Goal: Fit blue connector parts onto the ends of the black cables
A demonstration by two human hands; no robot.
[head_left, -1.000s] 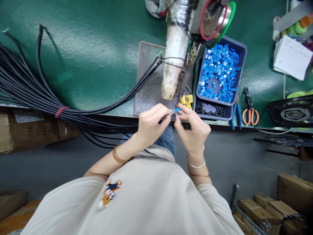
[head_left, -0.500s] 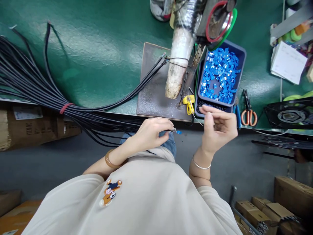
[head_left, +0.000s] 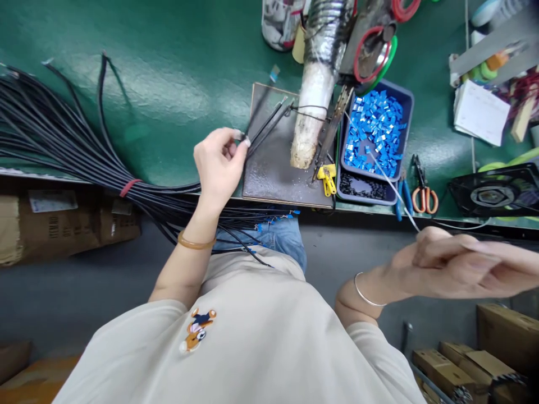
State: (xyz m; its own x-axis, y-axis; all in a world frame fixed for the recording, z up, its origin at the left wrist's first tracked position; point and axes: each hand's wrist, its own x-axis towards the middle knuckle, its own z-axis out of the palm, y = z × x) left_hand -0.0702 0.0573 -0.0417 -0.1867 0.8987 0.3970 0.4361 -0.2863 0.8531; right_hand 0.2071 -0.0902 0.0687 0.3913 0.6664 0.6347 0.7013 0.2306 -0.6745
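My left hand (head_left: 219, 163) is over the green bench, closed in a pinch on a black cable (head_left: 259, 112). The cable's blurred, blue-tipped end points past the far edge of a dark metal plate (head_left: 273, 168). My right hand (head_left: 455, 264) reaches out to the right, below the bench edge. Its fingers are pressed together on a thin pale wire (head_left: 391, 182) that runs up toward the blue tray (head_left: 404, 101). A thick bundle of black cables (head_left: 63, 151), tied with a red band, lies at the left and bends toward the plate.
A white-wrapped post (head_left: 314, 123) stands on the plate with a yellow clip (head_left: 326, 177) beside it. The blue tray holds several blue connectors. Orange-handled scissors (head_left: 423, 193), a small fan (head_left: 492, 193) and a notepad (head_left: 480, 112) lie to the right. Cardboard boxes (head_left: 505, 331) sit on the floor.
My left hand rose from the bench edge onto the bench, carrying the cable up and left. My right hand swung right and down, away from the tray, drawing the thin wire.
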